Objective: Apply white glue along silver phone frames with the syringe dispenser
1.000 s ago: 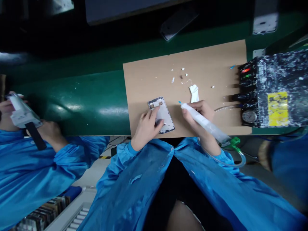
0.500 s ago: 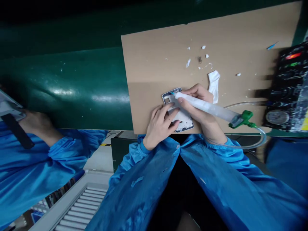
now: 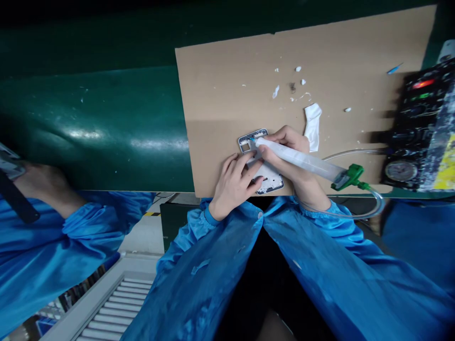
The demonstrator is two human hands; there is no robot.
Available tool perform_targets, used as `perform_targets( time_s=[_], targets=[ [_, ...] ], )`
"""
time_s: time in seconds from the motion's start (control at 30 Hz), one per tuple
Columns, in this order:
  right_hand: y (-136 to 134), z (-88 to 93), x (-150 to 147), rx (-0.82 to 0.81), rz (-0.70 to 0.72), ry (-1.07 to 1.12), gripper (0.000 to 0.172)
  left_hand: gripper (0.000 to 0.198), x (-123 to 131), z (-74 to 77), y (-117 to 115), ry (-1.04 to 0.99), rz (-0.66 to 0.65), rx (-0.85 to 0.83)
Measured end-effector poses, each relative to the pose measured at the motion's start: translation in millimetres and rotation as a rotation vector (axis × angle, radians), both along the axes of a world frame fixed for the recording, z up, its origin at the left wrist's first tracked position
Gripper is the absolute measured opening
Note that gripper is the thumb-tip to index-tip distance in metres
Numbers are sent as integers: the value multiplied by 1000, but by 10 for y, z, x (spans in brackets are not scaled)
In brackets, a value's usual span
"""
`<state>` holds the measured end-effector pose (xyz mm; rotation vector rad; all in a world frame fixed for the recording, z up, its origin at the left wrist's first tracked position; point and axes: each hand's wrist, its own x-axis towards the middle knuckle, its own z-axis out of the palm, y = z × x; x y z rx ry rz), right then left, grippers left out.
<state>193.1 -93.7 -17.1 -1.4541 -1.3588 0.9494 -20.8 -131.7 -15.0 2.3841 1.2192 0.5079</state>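
A pale phone frame [image 3: 273, 181] with a dark rim lies at the near edge of a cardboard sheet. My left hand [image 3: 231, 187] rests over its left side, fingers bent and apart, fingertips and thumb pressing on it. Pinched in my right hand [image 3: 294, 174] is a long translucent dispensing syringe [image 3: 305, 160], tilted low across the frame. Its thin blue tip [image 3: 252, 139] is at the frame's far end, beside a square opening; contact cannot be made out. A green cap [image 3: 351, 175] closes the syringe's back end, and a clear tube [image 3: 380, 204] curves from it past my right wrist.
The cardboard [image 3: 220, 99] bears a crumpled white cloth [image 3: 313, 127], white scraps [image 3: 276, 91] and a small blue tip [image 3: 394, 69]. At right stands a black control box [image 3: 419, 128] with a gauge. A co-worker's hand [image 3: 46, 184] holds a device at far left. Green mat [image 3: 106, 118] lies between.
The whole view has shifted slightly. The syringe tip has moved a little left and nearer to me over the frame's far end. My left hand stays on the frame.
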Motion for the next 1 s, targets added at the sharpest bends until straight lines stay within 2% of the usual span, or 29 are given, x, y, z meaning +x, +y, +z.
perform_targets(
  time_s=[0.3, 0.53, 0.7, 1.0],
  targets=[
    [23, -2, -19, 9, -23, -26, 24, 40, 1, -8, 2, -11, 3, 9],
    [17, 36, -4, -20, -13, -49, 23, 40, 6, -1, 12, -9, -4, 96],
    [26, 45, -15, -30, -27, -46, 22, 40, 7, 1, 9, 4, -3, 37],
    [10, 74, -35, -18, -19, 25, 25, 40, 4, -3, 8, 5, -1, 50]
  ],
)
